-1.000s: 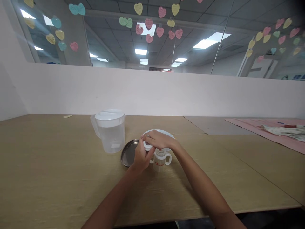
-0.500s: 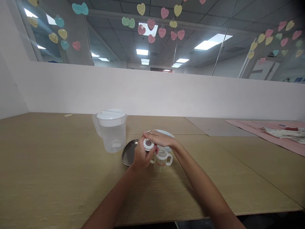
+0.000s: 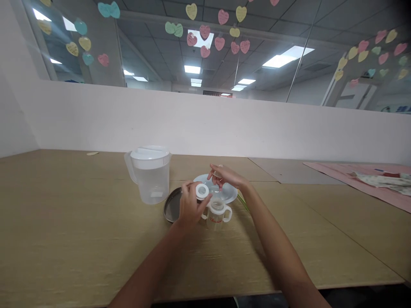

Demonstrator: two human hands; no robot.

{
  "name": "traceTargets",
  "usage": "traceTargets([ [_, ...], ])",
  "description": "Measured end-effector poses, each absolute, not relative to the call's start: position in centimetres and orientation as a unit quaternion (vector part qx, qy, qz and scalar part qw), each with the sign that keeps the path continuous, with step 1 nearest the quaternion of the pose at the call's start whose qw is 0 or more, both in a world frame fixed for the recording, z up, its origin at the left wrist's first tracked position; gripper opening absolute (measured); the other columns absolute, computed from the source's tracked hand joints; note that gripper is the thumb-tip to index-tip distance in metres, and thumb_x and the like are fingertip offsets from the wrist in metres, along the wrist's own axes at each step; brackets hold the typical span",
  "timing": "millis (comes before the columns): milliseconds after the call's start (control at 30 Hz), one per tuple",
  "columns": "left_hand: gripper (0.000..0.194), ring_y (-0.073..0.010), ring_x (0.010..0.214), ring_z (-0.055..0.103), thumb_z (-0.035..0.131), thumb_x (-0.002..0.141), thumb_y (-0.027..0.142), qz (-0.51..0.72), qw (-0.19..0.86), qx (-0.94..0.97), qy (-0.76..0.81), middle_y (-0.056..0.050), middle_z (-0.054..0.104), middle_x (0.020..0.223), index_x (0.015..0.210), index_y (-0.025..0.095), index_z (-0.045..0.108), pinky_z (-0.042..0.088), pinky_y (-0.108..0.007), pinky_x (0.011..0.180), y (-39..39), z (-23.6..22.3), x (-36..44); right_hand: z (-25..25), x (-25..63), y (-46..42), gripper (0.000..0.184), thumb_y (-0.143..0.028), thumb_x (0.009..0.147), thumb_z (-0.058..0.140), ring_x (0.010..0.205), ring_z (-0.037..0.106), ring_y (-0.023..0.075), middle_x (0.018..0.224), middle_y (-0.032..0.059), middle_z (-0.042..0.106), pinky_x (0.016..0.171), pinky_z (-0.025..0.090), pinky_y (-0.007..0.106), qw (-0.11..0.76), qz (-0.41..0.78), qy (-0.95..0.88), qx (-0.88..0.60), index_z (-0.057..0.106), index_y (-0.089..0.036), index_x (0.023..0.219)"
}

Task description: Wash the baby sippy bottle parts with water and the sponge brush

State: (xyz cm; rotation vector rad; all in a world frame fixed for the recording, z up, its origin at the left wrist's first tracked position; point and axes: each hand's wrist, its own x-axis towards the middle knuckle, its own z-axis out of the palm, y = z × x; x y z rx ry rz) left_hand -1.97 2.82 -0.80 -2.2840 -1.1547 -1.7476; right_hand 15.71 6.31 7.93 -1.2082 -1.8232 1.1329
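My left hand (image 3: 189, 208) is closed on a white ring-shaped cap (image 3: 202, 191), held up just above the table. Right beside it stands a small clear bottle (image 3: 217, 212) with white side handles and an open top. My right hand (image 3: 224, 176) is raised over a pale blue plate (image 3: 229, 193), its fingertips pinched on a small clear piece that I cannot make out well. A round metal dish (image 3: 171, 205) lies just left of my left hand.
A clear plastic jug (image 3: 150, 174) with a white lid stands to the left on the wooden table (image 3: 80, 239). A pink mat (image 3: 369, 179) with cloth and small items lies at the far right. A white partition wall runs behind the table.
My right hand has lifted up and away from the ring cap toward the plate, taking a small clear piece with it. My left hand keeps the ring cap.
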Motion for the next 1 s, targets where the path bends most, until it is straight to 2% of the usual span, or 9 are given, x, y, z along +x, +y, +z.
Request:
traceTargets([
  [67,0.038,-0.0217,0.090,0.056,0.055,0.079,0.045,-0.562,0.005,-0.710,-0.425,-0.009,0.046,0.101,0.106,0.019,0.054,0.046,-0.036,0.081,3.4,-0.9,-2.2,7.8,17.2,6.8,0.055,-0.062,0.082,0.041,0.039,0.043,0.0058,0.048,-0.0032,0.047,0.041,0.043,0.019,0.315,0.335,-0.714,-0.529,0.062,-0.011,0.082],
  [167,0.039,-0.0219,0.093,0.056,0.056,0.079,0.044,-0.557,-0.024,-0.698,-0.450,-0.008,0.048,0.100,0.110,0.020,0.053,0.045,-0.036,0.084,4.5,-1.2,-2.5,7.3,18.9,7.5,0.047,-0.054,0.078,0.054,0.044,0.048,0.0071,0.063,0.0015,0.057,0.040,0.042,0.019,0.221,0.239,-0.729,-0.602,0.062,-0.010,0.092],
  [267,0.042,-0.0235,0.099,0.054,0.058,0.078,0.040,-0.537,-0.041,-0.713,-0.450,-0.008,0.055,0.103,0.113,0.018,0.049,0.043,-0.037,0.086,5.3,-1.9,-2.6,6.7,19.8,8.2,0.049,-0.042,0.070,0.066,0.050,0.054,0.0098,0.084,0.0082,0.063,0.041,0.044,0.020,0.109,0.201,-0.710,-0.666,0.058,-0.011,0.106],
  [367,0.035,-0.0242,0.099,0.054,0.061,0.076,0.034,-0.493,-0.052,-0.737,-0.459,-0.007,0.060,0.102,0.105,0.018,0.052,0.041,-0.038,0.087,5.5,-2.3,-2.5,6.0,20.2,8.7,0.053,-0.032,0.063,0.073,0.052,0.056,0.0111,0.086,0.0092,0.064,0.043,0.045,0.021,0.050,0.203,-0.698,-0.685,0.057,-0.012,0.109],
  [467,0.029,-0.0248,0.098,0.053,0.061,0.076,0.033,-0.447,-0.044,-0.758,-0.473,-0.007,0.061,0.101,0.101,0.018,0.056,0.040,-0.039,0.087,5.5,-2.5,-2.4,5.5,20.3,9.0,0.053,-0.027,0.058,0.075,0.053,0.057,0.0123,0.082,0.0079,0.065,0.045,0.046,0.022,0.033,0.214,-0.696,-0.684,0.059,-0.013,0.106],
  [700,0.037,-0.0303,0.107,0.045,0.055,0.079,0.046,-0.396,0.003,-0.756,-0.521,-0.012,0.053,0.112,0.108,0.025,0.063,0.035,-0.045,0.090,5.8,-3.0,-2.2,5.6,20.2,8.8,0.056,-0.020,0.058,0.075,0.056,0.060,0.0133,0.088,0.0098,0.065,0.050,0.049,0.025,0.009,0.227,-0.683,-0.694,0.056,-0.012,0.111],
  [900,0.038,-0.0320,0.111,0.040,0.050,0.082,0.049,-0.392,-0.002,-0.752,-0.530,-0.013,0.048,0.119,0.112,0.030,0.062,0.032,-0.050,0.092,5.9,-3.6,-2.2,5.7,20.1,8.7,0.060,-0.024,0.062,0.073,0.054,0.059,0.0124,0.087,0.0101,0.065,0.050,0.050,0.025,0.011,0.241,-0.680,-0.693,0.052,-0.012,0.117],
  [1000,0.032,-0.0320,0.112,0.039,0.051,0.081,0.048,-0.395,-0.023,-0.748,-0.532,-0.012,0.049,0.118,0.104,0.031,0.066,0.031,-0.052,0.092,6.0,-3.9,-2.1,5.6,20.1,8.8,0.058,-0.027,0.065,0.072,0.054,0.059,0.0121,0.080,0.0075,0.065,0.051,0.050,0.025,0.014,0.247,-0.679,-0.691,0.052,-0.013,0.117],
])
